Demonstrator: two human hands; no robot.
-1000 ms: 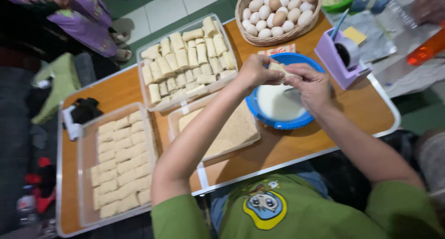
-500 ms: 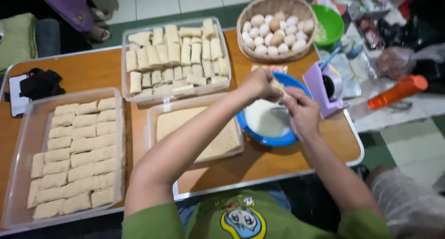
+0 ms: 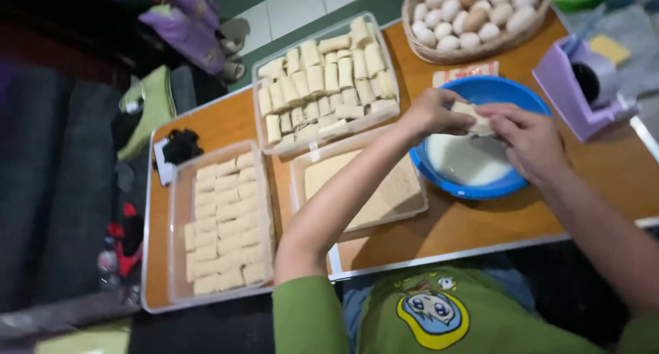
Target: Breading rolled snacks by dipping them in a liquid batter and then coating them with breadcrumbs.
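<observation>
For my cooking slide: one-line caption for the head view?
Both hands, left hand and right hand, hold a pale roll over a blue bowl.

Soft, even overhead light on the table [image 3: 453, 230], dim at left, with slight motion blur throughout.

Home food-preparation area: a wooden table [image 3: 226, 120] on a tiled floor [image 3: 295, 7] held trays of pastry rolls [image 3: 322, 79], a basket of eggs [image 3: 473, 14] and a batter bowl [image 3: 480, 168].

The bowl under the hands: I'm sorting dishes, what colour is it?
Blue, with white liquid inside; the bowl shows clearly in the head view.
</observation>
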